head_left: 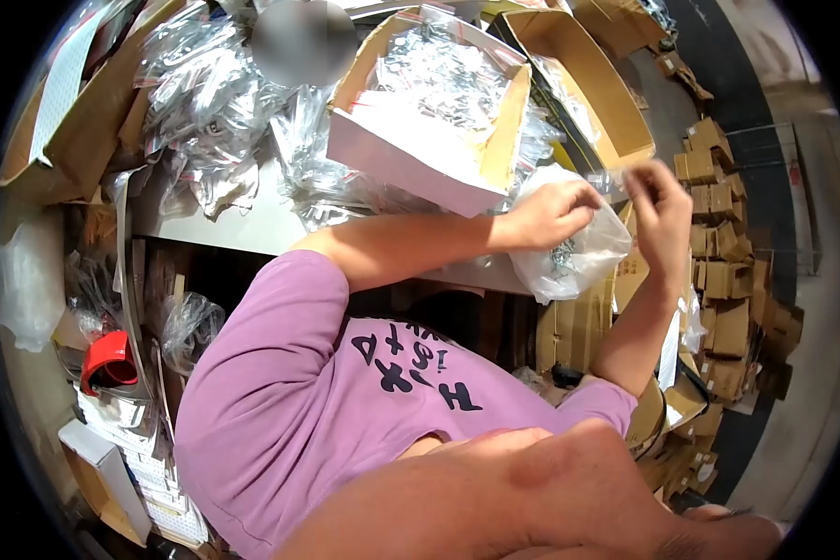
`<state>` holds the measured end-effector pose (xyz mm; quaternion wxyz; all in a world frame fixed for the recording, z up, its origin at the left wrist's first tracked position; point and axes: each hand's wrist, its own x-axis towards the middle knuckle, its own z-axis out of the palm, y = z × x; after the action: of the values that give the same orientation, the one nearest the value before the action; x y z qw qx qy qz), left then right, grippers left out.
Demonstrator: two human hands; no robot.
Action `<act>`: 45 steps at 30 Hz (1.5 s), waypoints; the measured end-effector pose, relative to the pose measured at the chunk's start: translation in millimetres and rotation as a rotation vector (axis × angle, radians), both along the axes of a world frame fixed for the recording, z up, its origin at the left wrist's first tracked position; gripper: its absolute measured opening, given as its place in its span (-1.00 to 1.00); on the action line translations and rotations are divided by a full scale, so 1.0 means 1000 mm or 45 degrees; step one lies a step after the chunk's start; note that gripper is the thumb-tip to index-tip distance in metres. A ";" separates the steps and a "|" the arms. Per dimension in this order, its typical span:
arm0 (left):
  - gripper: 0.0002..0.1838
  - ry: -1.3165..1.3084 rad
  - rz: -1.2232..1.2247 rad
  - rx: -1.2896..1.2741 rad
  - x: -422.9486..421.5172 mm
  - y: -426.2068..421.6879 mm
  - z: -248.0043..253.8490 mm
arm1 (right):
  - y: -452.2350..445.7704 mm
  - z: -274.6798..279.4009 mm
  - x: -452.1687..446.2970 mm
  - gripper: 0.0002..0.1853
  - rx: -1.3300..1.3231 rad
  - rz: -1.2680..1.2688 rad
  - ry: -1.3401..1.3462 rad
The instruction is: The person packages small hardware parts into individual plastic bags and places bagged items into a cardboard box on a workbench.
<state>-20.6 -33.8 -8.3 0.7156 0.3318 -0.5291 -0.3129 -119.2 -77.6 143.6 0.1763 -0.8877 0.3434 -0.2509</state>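
Saw a translucent whitish plastic bag [611, 245], creased and bulging, at the front edge of the table [219, 229]; made out small silvery metal pieces [562, 256] gathered inside. Could not tell their exact shape through the cloudy plastic.

Purple shirt [275, 392], black lettering [395, 379], words illegible

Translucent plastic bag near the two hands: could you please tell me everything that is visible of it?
The translucent plastic bag looks whitish, thin, creased and bulging, with small metallic-looking pieces showing near its middle. It is at the table's edge, beside a white-sided cardboard box. The left hand lies over its upper part; whether the right hand touches it is unclear.
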 end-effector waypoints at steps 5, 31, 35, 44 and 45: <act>-0.78 -0.184 -0.117 0.149 0.007 0.009 0.008 | -0.022 0.007 0.088 -0.85 0.221 0.301 -0.405; -0.75 -0.050 -0.404 -0.068 0.024 0.017 0.032 | 0.030 -0.023 0.196 -0.89 0.540 0.881 0.280; -0.70 0.016 -0.387 -0.018 0.025 0.022 0.037 | 0.033 -0.024 0.191 -0.83 0.625 0.925 0.185; -0.62 -0.063 -0.427 0.169 0.029 0.024 0.041 | 0.030 -0.022 0.184 -0.79 0.738 0.769 0.079; -0.62 -0.044 -0.441 0.181 0.029 0.024 0.040 | 0.028 -0.024 0.184 -0.78 0.812 0.760 0.003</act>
<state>8.1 -9.6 32.1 0.6165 0.2907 -0.5673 -0.4622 64.7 -50.0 119.7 0.5061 -0.8495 0.1324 -0.0692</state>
